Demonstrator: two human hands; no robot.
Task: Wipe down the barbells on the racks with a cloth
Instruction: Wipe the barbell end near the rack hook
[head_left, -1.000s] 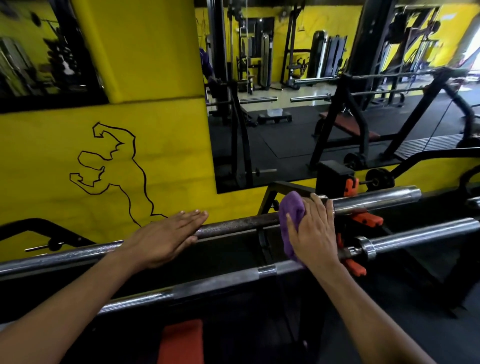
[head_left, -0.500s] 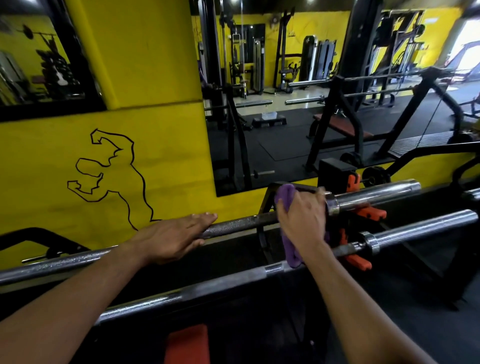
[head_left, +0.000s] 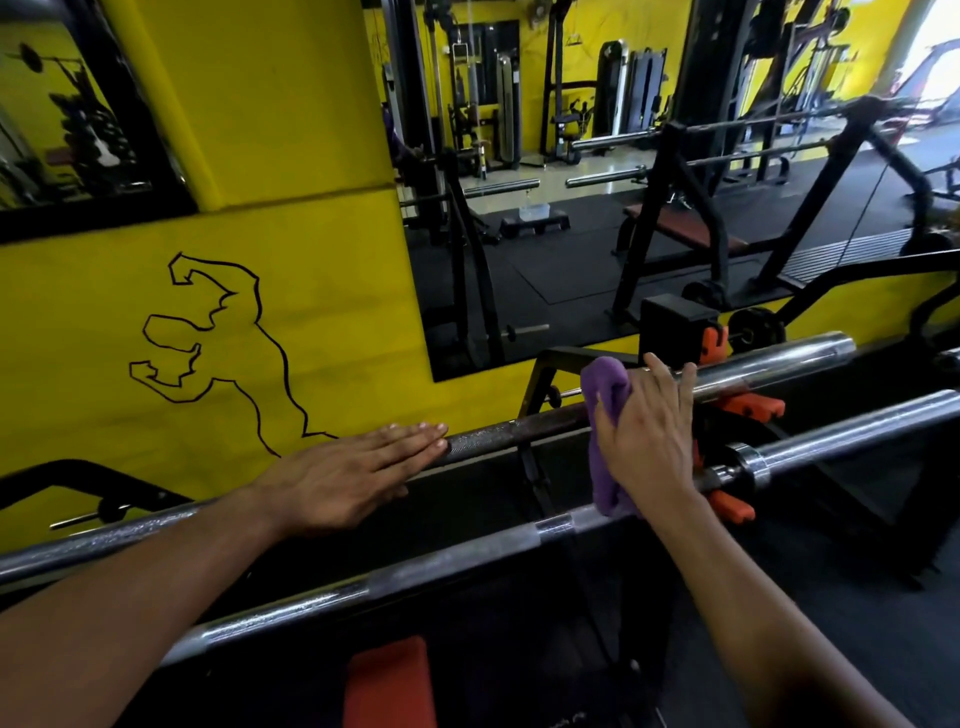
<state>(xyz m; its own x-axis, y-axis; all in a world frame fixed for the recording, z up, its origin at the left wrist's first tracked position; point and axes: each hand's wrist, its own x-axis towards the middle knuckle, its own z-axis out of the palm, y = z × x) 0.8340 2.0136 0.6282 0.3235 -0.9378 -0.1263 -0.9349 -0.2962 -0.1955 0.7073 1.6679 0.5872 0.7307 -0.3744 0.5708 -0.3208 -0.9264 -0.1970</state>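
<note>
Far barbell (head_left: 498, 434): flat left hand (head_left: 343, 475) rests; right hand (head_left: 644, 441) presses purple cloth (head_left: 605, 395).

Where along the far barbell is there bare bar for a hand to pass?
Free: the dark knurled stretch of the far barbell between the left hand and the purple cloth. Crowded: under the right hand, by the orange clips.
</note>
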